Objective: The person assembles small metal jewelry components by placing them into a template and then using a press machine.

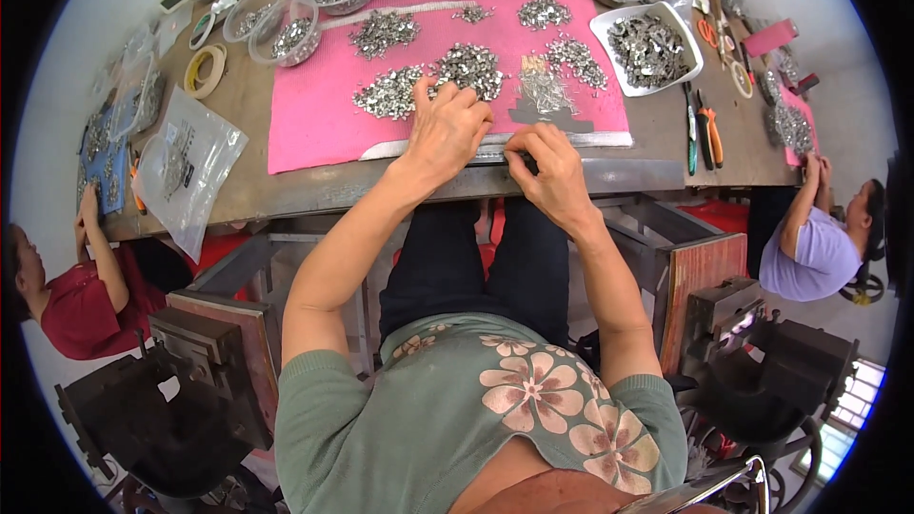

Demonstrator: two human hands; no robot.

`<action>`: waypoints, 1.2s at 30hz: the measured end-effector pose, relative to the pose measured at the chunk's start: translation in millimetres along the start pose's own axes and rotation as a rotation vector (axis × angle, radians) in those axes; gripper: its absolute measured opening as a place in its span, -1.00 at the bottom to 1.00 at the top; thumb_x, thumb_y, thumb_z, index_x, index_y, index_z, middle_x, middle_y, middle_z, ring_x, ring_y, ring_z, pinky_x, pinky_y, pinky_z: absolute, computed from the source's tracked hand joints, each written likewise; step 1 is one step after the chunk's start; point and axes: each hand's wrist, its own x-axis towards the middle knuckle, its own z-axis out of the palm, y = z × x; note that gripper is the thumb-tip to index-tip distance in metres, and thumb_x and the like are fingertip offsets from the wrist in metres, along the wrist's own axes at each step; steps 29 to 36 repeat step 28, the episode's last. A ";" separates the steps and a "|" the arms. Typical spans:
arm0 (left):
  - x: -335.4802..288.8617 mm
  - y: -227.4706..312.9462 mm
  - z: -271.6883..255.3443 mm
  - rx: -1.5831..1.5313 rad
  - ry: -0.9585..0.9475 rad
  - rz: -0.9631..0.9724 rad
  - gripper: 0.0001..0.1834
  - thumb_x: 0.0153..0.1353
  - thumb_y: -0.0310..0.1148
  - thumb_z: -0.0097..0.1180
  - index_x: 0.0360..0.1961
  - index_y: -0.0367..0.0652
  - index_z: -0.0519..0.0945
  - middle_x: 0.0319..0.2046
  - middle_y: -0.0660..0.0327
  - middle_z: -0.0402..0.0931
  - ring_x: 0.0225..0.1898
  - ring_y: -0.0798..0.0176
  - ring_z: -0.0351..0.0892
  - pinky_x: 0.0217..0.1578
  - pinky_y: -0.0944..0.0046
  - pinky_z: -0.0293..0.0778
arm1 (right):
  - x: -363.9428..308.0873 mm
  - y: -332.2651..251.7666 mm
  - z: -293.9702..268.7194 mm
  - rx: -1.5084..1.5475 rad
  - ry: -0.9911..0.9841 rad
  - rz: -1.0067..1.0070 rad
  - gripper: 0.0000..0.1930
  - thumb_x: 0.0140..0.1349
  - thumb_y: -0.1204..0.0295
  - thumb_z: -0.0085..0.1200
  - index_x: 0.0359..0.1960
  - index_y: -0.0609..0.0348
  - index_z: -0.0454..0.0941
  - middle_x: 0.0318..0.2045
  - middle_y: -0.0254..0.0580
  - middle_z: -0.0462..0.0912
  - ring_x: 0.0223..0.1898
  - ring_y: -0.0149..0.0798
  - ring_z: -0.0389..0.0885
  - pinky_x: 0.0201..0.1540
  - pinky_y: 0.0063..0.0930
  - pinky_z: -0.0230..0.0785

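My left hand [449, 128] reaches over the front of a pink mat [319, 124], fingers bent down onto small shiny metal pieces. Its fingertips touch the edge between a left heap [388, 95] and a right heap [468, 69]; what they pinch is hidden. At the table's front edge, my right hand [552, 167] is closed, thumb and fingers pressed together beside a narrow metal strip [487, 154]. A small dark thing shows at its fingers, too hidden to name. Just beyond this hand, thin metal pins [545, 90] lie on a grey flat piece [552, 118].
A white tray [655, 83] of metal parts stands right; pliers with orange handles [709, 138] lie nearby. Clear bowls [343, 5] line the back. Tape rolls [204, 71] and a plastic bag [186, 167] lie left. Other people work at the left [90, 295] and right [814, 247].
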 end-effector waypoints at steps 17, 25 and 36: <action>-23.4 31.0 -12.3 -0.469 -0.006 -0.174 -0.93 0.25 -0.53 0.18 -0.24 -0.22 0.56 -0.34 0.15 0.55 -0.23 0.07 0.52 -0.13 0.13 0.33 | -20.7 18.9 0.2 0.371 0.027 0.228 -0.83 0.26 0.60 0.17 -0.12 0.29 0.63 -0.18 -0.17 0.69 -0.12 -0.23 0.66 0.01 -0.38 0.44; -26.0 32.5 -7.2 -0.422 0.033 -0.125 -0.89 0.22 -0.54 0.21 -0.24 -0.23 0.56 -0.31 0.13 0.54 -0.22 0.03 0.52 -0.10 0.07 0.35 | -25.5 25.0 5.8 0.519 0.107 0.379 -0.83 0.31 0.58 0.13 -0.10 0.26 0.67 -0.22 -0.18 0.74 -0.18 -0.35 0.69 -0.07 -0.46 0.49; -27.5 32.6 -3.9 -0.463 0.016 -0.141 -0.90 0.23 -0.56 0.20 -0.24 -0.24 0.56 -0.30 0.10 0.54 -0.21 0.00 0.52 -0.04 -0.01 0.37 | -27.4 26.5 8.7 0.563 0.124 0.385 -0.83 0.32 0.58 0.12 -0.10 0.25 0.67 -0.21 -0.17 0.74 -0.17 -0.35 0.69 -0.05 -0.46 0.48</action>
